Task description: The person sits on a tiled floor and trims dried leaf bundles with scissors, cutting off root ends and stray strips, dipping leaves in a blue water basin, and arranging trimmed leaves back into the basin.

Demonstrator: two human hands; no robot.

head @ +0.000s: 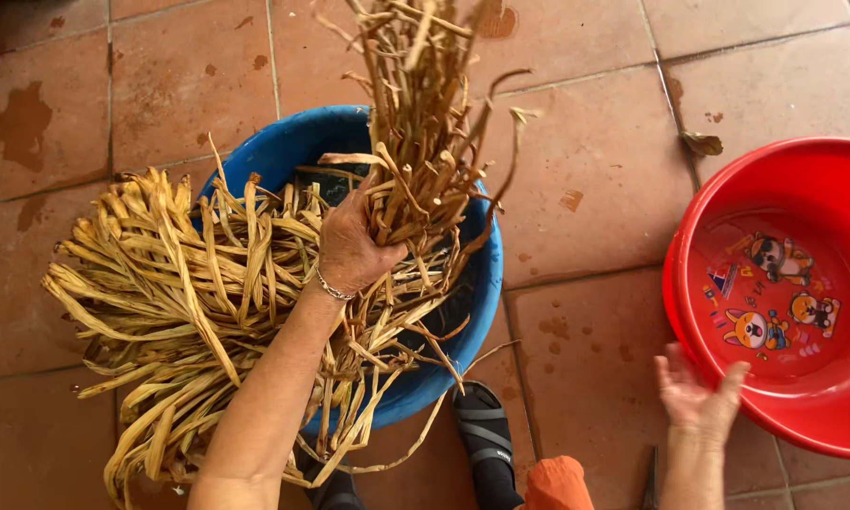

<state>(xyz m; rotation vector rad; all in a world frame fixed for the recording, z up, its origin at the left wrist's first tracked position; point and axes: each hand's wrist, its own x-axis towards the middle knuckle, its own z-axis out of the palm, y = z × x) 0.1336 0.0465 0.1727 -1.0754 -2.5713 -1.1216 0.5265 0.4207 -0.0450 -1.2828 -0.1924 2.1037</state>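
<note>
My left hand (349,247) grips a thick bundle of dried tan plant strips (423,123) and holds it upright above a blue basin (486,274). A silver bracelet sits on that wrist. More dried strips (174,283) fill the basin and spill over its left rim onto the floor. My right hand (699,397) is open, palm up, fingers spread, touching the near rim of a red plastic basin (689,312) with cartoon animals printed inside. The red basin holds nothing.
The floor is reddish-brown tile with dark stains (18,123). A dry leaf scrap (702,144) lies near the red basin. My foot in a black sandal (484,434) and an orange trouser knee (557,484) sit at the bottom between the basins.
</note>
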